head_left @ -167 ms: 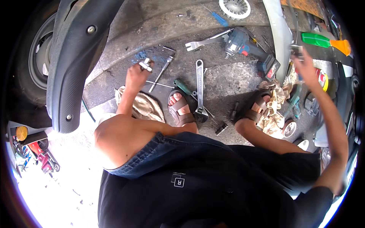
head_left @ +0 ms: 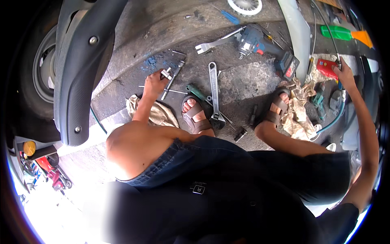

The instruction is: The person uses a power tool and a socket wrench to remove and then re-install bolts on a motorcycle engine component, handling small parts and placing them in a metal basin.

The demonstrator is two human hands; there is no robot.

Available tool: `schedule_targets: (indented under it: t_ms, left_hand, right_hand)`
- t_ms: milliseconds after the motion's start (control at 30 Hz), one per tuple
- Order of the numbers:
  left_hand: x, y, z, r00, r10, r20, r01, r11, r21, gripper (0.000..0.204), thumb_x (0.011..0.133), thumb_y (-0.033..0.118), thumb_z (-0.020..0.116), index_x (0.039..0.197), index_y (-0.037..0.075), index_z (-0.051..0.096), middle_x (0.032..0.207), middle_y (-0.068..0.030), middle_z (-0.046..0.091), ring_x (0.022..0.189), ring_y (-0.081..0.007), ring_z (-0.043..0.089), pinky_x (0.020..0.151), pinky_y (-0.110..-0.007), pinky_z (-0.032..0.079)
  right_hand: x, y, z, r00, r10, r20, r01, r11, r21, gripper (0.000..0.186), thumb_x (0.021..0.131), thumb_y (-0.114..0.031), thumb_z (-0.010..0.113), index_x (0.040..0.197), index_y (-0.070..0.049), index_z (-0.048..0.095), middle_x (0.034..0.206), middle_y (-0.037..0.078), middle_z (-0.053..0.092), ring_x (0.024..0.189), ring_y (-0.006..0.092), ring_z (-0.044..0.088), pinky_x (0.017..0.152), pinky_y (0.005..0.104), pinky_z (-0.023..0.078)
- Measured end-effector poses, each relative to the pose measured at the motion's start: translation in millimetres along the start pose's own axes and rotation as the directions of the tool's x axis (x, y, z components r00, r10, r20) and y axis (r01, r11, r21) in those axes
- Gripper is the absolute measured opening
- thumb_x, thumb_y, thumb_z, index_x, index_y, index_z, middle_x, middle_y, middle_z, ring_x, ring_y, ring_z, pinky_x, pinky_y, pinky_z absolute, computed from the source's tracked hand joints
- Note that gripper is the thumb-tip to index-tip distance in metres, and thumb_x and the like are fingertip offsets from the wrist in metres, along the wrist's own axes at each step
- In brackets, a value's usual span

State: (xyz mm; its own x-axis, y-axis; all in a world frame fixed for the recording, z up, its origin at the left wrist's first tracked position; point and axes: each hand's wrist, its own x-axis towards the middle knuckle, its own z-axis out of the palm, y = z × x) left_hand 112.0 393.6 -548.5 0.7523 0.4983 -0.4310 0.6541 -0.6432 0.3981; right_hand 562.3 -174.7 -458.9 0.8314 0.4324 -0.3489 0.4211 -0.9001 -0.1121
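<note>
My left hand (head_left: 154,85) is closed on a small silvery metal part (head_left: 166,74), held above the floor by a long ratchet handle (head_left: 174,79). Its exact kind cannot be made out. At the far right, my right hand (head_left: 345,76) grips what looks like an air gun, mostly hidden by the fingers. A blue hose (head_left: 340,112) runs up to it through a metal fitting (head_left: 343,96). Beside those fingers is a red piece (head_left: 326,68), and a thin dark tube (head_left: 332,34) rises from there; whether either belongs to the tool is unclear.
An adjustable wrench (head_left: 213,89) lies between my sandalled feet. Beyond are a cordless impact wrench (head_left: 254,40), a forked metal tool (head_left: 209,46) and a white fan wheel (head_left: 245,5). Rags (head_left: 298,110) lie right, a green bottle (head_left: 337,32) farther off. A scooter's black panel (head_left: 87,81) stands left.
My right hand has moved right and slightly down, and the blue hose now shows below it. The left hand has shifted slightly right and down with its metal part. The whole view has shifted slightly.
</note>
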Motion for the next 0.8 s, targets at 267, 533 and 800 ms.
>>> schedule_targets:
  t_ms: [267, 533, 800]
  left_hand:
    - [10.7, 66.2, -42.7, 0.976, 0.218, 0.006, -0.21, 0.946, -0.248, 0.027, 0.08, 0.018, 0.062, 0.104, 0.006, 0.065, 0.083, -0.0151, 0.067, 0.079, -0.0262, 0.065, 0.077, -0.037, 0.049]
    - [-14.8, 230.7, -178.0, 0.898, 0.439, 0.043, -0.409, 0.865, -0.293, 0.015, 0.088, 0.01, 0.063, 0.101, 0.004, 0.065, 0.085, -0.0042, 0.067, 0.081, -0.0082, 0.059, 0.074, -0.027, 0.046]
    - [45.0, 326.1, -173.1, 0.449, 0.889, 0.089, -0.842, 0.388, 0.374, 0.019, 0.087, 0.017, 0.051, 0.094, 0.007, 0.066, 0.072, -0.0092, 0.053, 0.069, -0.0314, 0.059, 0.062, -0.039, 0.046]
  right_hand:
    - [-31.5, 10.1, 93.6, 0.953, -0.302, 0.016, 0.303, 0.951, -0.065, 0.043, 0.077, -0.018, 0.068, 0.116, -0.003, 0.057, 0.108, 0.018, 0.063, 0.1, 0.033, 0.062, 0.085, 0.0425, 0.048]
    - [44.0, -266.6, -12.3, 0.635, -0.758, 0.149, 0.765, 0.643, 0.012, 0.034, 0.078, -0.021, 0.067, 0.106, -0.005, 0.058, 0.102, 0.015, 0.06, 0.103, 0.0351, 0.058, 0.086, 0.0474, 0.047]
    - [93.4, -378.8, 99.5, 0.274, -0.96, 0.06, 0.87, 0.274, 0.411, 0.026, 0.079, -0.019, 0.063, 0.1, -0.003, 0.06, 0.094, 0.015, 0.064, 0.086, 0.0354, 0.065, 0.075, 0.0467, 0.053]
